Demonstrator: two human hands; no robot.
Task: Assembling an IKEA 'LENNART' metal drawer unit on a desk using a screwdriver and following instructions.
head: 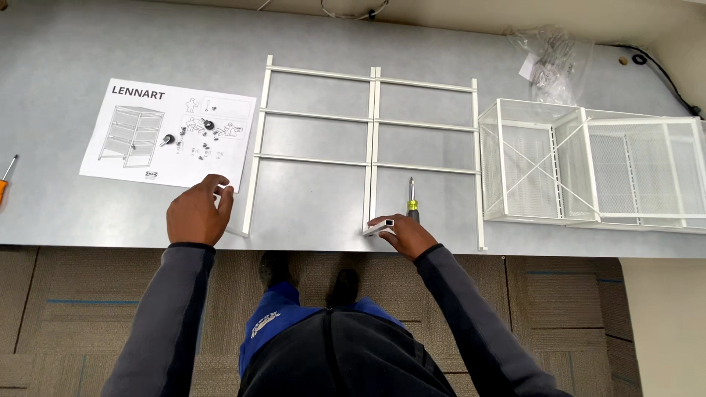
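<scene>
so the white frame rails [371, 147] lay flat on the grey worktop [73, 51], two ladder-like sections side by side. right hand [407, 235] pinched the near end of the centre rail at the worktop edge; left hand [197, 215] rested curled, fingers closed loosely, on the corner of the instruction sheet [170, 134] next to the left rail's end. a yellow-handled screwdriver [412, 202] lay just beside the right hand. risk imo: rail ends overhung the edge, so a tug could slide a frame off or roll the screwdriver. wire mesh baskets [588, 165] sat to the right, cut off by the frame edge; plastic bag [551, 62] contents hard to make out.
</scene>
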